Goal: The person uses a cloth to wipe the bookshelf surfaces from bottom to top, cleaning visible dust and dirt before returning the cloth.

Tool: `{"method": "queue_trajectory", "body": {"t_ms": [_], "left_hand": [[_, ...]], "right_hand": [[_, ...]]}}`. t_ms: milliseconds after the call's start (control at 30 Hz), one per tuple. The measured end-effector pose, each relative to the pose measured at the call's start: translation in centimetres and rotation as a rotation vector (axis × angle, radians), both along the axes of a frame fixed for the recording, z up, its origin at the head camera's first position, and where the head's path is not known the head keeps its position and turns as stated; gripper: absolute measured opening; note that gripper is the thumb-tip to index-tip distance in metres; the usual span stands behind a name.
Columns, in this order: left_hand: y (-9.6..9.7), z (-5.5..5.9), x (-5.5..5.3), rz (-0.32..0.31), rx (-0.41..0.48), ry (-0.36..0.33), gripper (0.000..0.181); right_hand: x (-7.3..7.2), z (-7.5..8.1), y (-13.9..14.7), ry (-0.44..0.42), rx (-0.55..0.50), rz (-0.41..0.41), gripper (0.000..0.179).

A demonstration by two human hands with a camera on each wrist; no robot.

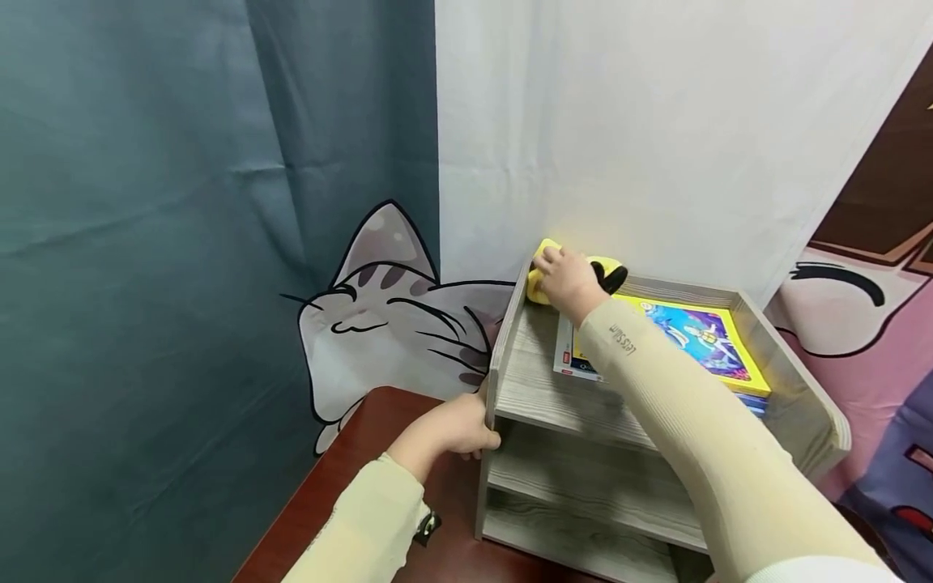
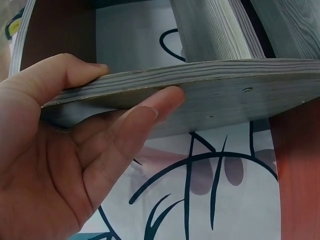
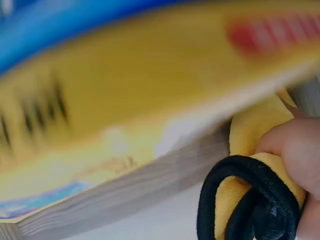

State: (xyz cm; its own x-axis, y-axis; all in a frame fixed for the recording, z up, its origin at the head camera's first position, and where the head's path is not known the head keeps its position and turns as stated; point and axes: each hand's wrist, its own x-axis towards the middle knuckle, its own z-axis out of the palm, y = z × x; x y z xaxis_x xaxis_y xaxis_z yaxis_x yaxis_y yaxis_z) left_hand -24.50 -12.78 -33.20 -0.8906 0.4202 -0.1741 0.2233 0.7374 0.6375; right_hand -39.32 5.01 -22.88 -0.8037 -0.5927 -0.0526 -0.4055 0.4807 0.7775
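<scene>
A small grey wood-grain shelf unit [image 1: 532, 380] stands on a red-brown table. My left hand [image 1: 453, 425] grips the front edge of its left side panel [image 2: 210, 95]; in the left wrist view the thumb lies on one face and the fingers on the other. At the back left corner of the top shelf, my right hand [image 1: 570, 285] holds a yellow and black soft plush thing [image 3: 257, 127]. Its black looped part [image 3: 270, 215] shows beside the fingers in the right wrist view. Part of the plush is hidden behind the hand.
Books lie on the top shelf, the uppermost with a yellow border and blue sea picture [image 1: 703, 336]. My right forearm crosses over them. Lower compartments [image 1: 590, 470] sit below. Curtains with a cartoon cat [image 1: 386, 324] hang behind the red-brown table [image 1: 321, 494].
</scene>
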Motion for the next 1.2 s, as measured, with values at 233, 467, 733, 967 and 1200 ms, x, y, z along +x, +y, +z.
{"method": "queue_trajectory", "body": {"t_ms": [233, 467, 733, 967, 1200], "left_hand": [[0.0, -0.3, -0.3, -0.008, 0.009, 0.002, 0.006], [0.0, -0.5, -0.8, -0.016, 0.031, -0.006, 0.008], [-0.7, -0.6, -1.1, -0.013, 0.043, -0.008, 0.008], [-0.8, -0.8, -1.1, -0.016, 0.039, 0.001, 0.008], [-0.7, -0.5, -1.0, -0.024, 0.045, -0.008, 0.006]], "right_hand": [[0.0, 1.8, 2.2, -0.006, -0.111, 0.023, 0.022], [0.8, 1.9, 5.9, -0.01, -0.177, -0.017, 0.023], [1.8, 1.6, 8.7, -0.035, -0.188, -0.144, 0.032], [2.6, 1.7, 10.2, -0.048, -0.212, -0.231, 0.03], [3.3, 1.7, 12.0, -0.029, -0.215, -0.306, 0.009]]}}
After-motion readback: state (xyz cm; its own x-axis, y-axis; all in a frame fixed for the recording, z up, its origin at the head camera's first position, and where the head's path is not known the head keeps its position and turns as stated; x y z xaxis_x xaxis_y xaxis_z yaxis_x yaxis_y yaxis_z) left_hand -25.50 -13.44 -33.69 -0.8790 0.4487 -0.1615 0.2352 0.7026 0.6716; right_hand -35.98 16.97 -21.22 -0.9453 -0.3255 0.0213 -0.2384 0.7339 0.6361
